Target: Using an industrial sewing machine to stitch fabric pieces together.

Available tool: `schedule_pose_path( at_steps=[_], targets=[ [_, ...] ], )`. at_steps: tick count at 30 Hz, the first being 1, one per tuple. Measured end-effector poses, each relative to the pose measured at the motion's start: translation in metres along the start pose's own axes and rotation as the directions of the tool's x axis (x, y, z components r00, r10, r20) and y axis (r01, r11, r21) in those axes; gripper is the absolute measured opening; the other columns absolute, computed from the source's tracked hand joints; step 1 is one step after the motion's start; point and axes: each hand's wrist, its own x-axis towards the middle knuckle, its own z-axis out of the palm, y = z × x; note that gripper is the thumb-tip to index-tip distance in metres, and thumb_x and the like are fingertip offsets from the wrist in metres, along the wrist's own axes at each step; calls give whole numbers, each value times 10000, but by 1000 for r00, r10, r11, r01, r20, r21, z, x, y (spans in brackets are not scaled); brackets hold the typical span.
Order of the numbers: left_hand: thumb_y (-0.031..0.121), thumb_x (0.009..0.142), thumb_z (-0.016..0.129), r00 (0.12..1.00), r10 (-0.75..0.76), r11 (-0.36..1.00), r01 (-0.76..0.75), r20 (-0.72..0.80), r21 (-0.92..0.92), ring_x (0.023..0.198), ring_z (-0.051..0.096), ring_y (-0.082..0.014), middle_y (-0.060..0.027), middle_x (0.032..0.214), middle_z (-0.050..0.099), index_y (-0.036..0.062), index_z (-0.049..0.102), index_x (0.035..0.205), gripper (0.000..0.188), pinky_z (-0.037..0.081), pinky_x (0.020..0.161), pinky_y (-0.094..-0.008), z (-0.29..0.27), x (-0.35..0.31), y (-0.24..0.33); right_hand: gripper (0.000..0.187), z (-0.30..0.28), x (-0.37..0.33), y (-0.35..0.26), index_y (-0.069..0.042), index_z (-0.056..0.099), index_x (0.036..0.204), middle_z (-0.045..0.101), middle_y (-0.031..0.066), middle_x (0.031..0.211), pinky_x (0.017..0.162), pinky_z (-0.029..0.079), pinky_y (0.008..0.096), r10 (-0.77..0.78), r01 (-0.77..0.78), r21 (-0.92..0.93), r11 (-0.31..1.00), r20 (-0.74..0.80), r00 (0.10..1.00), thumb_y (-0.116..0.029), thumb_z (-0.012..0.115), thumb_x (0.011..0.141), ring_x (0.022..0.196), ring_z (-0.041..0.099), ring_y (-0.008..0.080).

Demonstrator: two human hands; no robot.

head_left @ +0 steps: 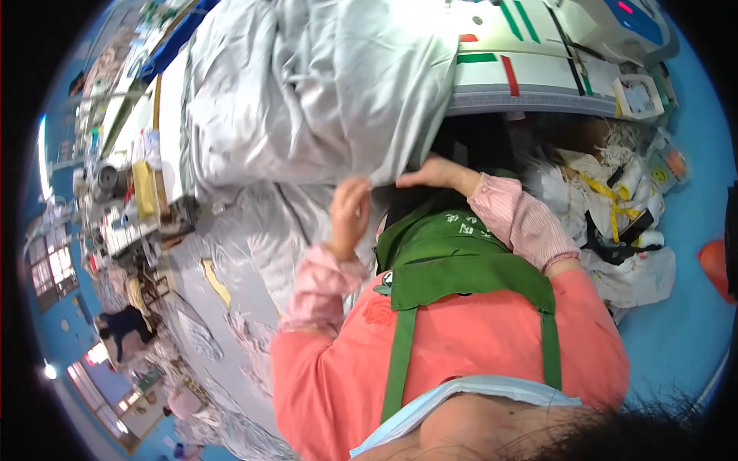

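A large sheet of light grey fabric lies rumpled over the work table and hangs over its near edge. At the fabric's lower edge, my left hand is closed, its bent fingertips pinching the cloth. A short way to the right, my right hand grips the same edge, with the thumb in front pointing left and the other fingers mostly hidden behind the cloth. Between the two hands the edge runs nearly level. My green apron is just below them.
The table's white top bears red and green tape strips. A white and blue machine stands at the far right. Below it are heaped scraps and a yellow tape measure. More grey fabric hangs at left; a person is beyond.
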Motion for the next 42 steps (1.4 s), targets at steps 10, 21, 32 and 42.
schedule_pose_path(
  at_steps=[10, 21, 32, 42],
  targets=[
    [53, 665, 756, 914, -403, 878, 400, -45, 264, 1313, 359, -424, -236, 1440, 343, 24, 311, 1434, 889, 292, 1087, -476, 1, -157, -23, 376, 86, -48, -9, 26, 623, 1180, 649, 79, 1159, 937, 464, 313, 243, -330, 491, 806, 233, 942, -105, 710, 839, 1055, 603, 186],
    [26, 545, 709, 989, -136, 832, 142, -52, 536, 1053, 496, -285, -39, 1042, 569, 146, 631, 985, 463, 335, 918, -427, -62, -124, -54, 644, 42, -104, -44, -19, 404, 1404, 493, 104, 1393, 1101, 336, 425, -65, -22, 610, 792, 119, 991, 38, 626, 802, 1298, 451, 277],
    [-83, 690, 537, 979, -140, 944, 178, -148, 279, 1026, 597, -296, -76, 1019, 657, 64, 661, 961, 332, 389, 981, -413, -149, -114, -60, 708, 26, -131, -29, -32, 360, 1434, 456, 119, 1429, 1112, 326, 452, -82, 32, 679, 734, 43, 996, -22, 673, 798, 1317, 431, 299],
    [239, 900, 533, 336, -7, 1000, 25, -942, 2, 802, 621, -240, -123, 793, 588, -14, 554, 923, 255, 551, 801, -372, -326, -116, 180, 458, 87, -87, -65, -29, 485, 1335, 581, 111, 1275, 984, 455, 388, 152, -277, 614, 739, 248, 957, -253, 592, 949, 1183, 546, 208]
  ],
)
